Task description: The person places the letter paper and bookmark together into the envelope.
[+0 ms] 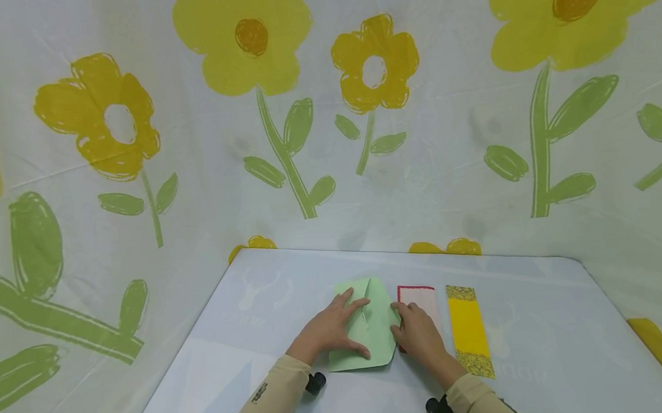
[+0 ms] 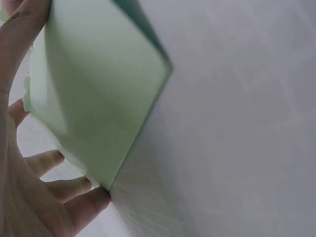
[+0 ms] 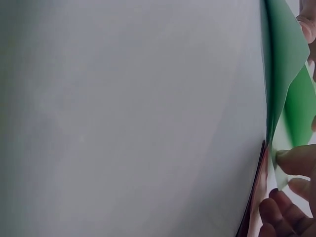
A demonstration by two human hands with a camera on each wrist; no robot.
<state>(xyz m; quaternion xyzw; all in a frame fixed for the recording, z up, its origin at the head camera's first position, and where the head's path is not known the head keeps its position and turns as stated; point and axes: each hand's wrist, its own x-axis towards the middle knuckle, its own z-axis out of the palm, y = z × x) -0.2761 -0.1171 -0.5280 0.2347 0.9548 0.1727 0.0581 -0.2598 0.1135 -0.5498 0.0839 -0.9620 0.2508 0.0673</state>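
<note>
1. While the left hand [image 1: 336, 326] spreads over the left part of the green folded paper [image 1: 380, 334], fingers apart, the right hand [image 1: 416, 332] bends its fingers and appears to pinch the right edge.
2. The paper lies near the middle of the tabletop [image 1: 215, 359], left of a red-edged card [image 1: 418, 296] and a yellow strip [image 1: 469, 323].
3. The step in hand looks like steadying the paper and working at its right edge; the next move seems to call for a light left hold and an even right grip, so the paper does not crease.
4. Only the right wrist view shows 2 green surfaces parted at that edge, above a dark red rim; whether card and paper touch, I cannot tell.
5. Only the left wrist view shows fingertips meeting a paper corner; the strip appears just in the head view.
</note>
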